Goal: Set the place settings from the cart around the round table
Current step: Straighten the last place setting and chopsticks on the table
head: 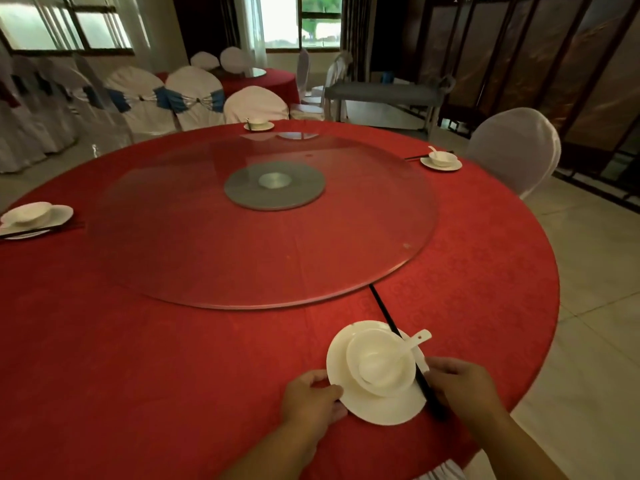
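A white plate (384, 405) lies on the red round table (173, 358) near its front edge. On the plate stands a white bowl (379, 362) with a white spoon (414, 341) in it. Black chopsticks (398, 337) lie across the plate's right side, pointing toward the glass turntable (263, 244). My left hand (311, 405) pinches the plate's left rim. My right hand (462, 384) holds the plate's right rim at the chopsticks. Three other settings stand around the table: at the left (34, 216), at the far side (258, 125) and at the right (440, 161).
White-covered chairs stand behind the table, one (516, 150) at the right by the right setting. A second red table (266, 81) and a grey bench (381, 93) are at the back. Tiled floor (588, 289) runs along the right.
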`<state>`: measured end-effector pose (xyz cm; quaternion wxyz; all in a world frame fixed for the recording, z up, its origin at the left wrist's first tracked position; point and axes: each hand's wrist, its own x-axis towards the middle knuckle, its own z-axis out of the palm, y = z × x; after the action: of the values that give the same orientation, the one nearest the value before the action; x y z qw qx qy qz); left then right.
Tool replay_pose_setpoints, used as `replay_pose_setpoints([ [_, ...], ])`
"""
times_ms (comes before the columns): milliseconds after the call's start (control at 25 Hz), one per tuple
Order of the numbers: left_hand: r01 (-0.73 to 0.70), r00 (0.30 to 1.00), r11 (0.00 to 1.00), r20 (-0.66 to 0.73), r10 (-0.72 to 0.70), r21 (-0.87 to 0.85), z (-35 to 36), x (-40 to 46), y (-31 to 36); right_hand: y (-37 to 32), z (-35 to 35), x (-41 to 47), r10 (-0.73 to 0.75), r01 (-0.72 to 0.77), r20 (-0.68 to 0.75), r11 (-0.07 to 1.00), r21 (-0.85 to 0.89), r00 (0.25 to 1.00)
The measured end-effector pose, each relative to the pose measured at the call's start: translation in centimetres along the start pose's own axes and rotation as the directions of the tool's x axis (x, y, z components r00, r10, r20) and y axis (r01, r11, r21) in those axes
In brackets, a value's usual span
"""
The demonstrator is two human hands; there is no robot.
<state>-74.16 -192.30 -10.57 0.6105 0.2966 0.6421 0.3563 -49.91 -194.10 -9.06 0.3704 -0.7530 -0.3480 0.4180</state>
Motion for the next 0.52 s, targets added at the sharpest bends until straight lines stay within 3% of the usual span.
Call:
replay_pose_setpoints([
  [120,-0.001,1.000,1.000,0.000,0.001,-0.011,-0.5,-0.1,-0.4,-0.3,0.4,-0.6,-0.043,0.042,-0.018,0.998,-0.048,0.999],
  [240,-0.008,1.000,1.000,0.016,0.009,-0.028,-0.8,-0.2,-0.5,-0.3,0.8,-1.6,-0.161,0.138,-0.089,0.965,-0.221,0.983],
  [400,-0.016,1.000,0.999,0.023,0.017,-0.048,-0.7,-0.1,-0.6,0.4,1.2,-3.4,-0.261,0.252,0.023,0.899,-0.359,0.965],
  [520,-0.018,1.000,0.998,0.013,0.019,-0.068,-0.6,-0.3,-0.5,0.4,1.5,-3.5,-0.328,0.299,0.010,0.846,-0.441,0.945],
])
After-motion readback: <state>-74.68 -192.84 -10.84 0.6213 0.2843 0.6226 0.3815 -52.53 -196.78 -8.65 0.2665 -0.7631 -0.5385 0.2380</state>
